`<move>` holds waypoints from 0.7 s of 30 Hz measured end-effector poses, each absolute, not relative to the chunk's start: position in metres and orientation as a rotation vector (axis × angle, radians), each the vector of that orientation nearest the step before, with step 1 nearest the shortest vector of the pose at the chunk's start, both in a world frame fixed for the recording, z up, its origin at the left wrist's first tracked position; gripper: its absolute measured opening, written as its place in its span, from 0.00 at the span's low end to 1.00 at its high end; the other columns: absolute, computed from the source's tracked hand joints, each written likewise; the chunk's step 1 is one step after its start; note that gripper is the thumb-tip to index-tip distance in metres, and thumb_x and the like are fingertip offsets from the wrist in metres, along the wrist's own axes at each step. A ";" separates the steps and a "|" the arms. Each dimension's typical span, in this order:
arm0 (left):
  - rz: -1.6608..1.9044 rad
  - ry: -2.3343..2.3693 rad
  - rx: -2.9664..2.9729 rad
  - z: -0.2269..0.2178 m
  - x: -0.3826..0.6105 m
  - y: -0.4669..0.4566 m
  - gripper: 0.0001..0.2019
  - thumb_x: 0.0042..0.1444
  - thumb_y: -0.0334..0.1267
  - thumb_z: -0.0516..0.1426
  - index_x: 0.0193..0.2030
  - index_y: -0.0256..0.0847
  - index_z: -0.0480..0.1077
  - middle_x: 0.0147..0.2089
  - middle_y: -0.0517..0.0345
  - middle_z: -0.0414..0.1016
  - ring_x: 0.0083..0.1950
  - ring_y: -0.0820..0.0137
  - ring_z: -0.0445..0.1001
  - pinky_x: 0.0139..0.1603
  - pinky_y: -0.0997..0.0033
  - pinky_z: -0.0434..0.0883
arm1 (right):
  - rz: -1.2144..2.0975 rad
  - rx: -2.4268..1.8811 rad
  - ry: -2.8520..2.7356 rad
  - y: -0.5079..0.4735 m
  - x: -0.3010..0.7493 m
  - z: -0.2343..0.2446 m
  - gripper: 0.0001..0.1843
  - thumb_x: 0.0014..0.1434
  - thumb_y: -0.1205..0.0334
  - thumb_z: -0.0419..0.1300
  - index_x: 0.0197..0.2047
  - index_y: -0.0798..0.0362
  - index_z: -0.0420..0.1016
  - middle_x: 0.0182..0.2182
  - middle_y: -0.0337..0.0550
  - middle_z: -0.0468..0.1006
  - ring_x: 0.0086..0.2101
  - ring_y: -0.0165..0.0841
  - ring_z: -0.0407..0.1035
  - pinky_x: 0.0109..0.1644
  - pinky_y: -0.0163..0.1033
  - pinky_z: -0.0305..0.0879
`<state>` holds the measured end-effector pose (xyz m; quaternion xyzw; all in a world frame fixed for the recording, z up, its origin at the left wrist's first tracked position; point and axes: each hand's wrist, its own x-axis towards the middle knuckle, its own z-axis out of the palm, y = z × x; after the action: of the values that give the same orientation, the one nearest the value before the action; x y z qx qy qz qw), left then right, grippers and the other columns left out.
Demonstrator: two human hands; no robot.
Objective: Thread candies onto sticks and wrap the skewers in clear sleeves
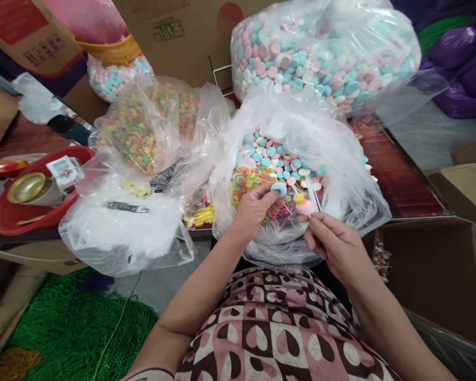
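My left hand (256,207) pinches a thick blue-and-pink disc (278,188) between thumb and fingers. To its right, my right hand (335,241) is closed on the lower end of a thin stick carrying a pink disc (305,208) and a yellow piece (299,198). The disc in my left hand is apart from the stick. Both hands are over the near side of an open clear plastic bag (337,143). Inside it lie loose pastel discs (270,151), small coloured rings (246,182) and several white sticks (312,188).
A big bag of pastel discs (325,63) stands behind. Left are a bag of coloured rings (143,121), a white plastic bag (122,227) and a red basket (3,211) holding a metal bowl (27,188). An open cardboard box (432,270) is at the right.
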<state>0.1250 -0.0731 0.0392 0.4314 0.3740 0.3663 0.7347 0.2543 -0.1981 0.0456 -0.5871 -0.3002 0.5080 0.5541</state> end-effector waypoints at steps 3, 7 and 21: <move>0.801 0.752 0.871 0.037 0.125 -0.071 0.17 0.44 0.48 0.70 0.37 0.41 0.79 0.26 0.60 0.77 0.27 0.75 0.72 0.30 0.73 0.70 | 1.204 -1.457 -0.805 -0.214 0.254 0.040 0.19 0.61 0.44 0.61 0.42 0.52 0.80 0.17 0.35 0.66 0.18 0.26 0.52 0.20 0.33 0.46; 0.812 0.719 0.834 0.034 0.124 -0.071 0.19 0.41 0.49 0.71 0.37 0.42 0.80 0.28 0.60 0.78 0.28 0.73 0.74 0.32 0.71 0.71 | 1.114 -1.515 -0.908 -0.217 0.254 0.033 0.19 0.62 0.45 0.60 0.42 0.51 0.81 0.17 0.36 0.66 0.20 0.29 0.56 0.23 0.34 0.49; 1.077 0.902 1.506 0.030 0.120 -0.079 0.11 0.57 0.44 0.63 0.45 0.45 0.79 0.46 0.55 0.82 0.48 0.65 0.78 0.52 0.64 0.73 | 1.052 -1.645 -0.964 -0.216 0.256 0.044 0.18 0.62 0.47 0.58 0.39 0.53 0.80 0.15 0.34 0.65 0.19 0.28 0.55 0.25 0.36 0.49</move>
<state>0.1204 -0.0785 0.0295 0.6269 0.3755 0.4482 0.5149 0.2564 -0.2160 0.0440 -0.6693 -0.3924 0.4279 0.4637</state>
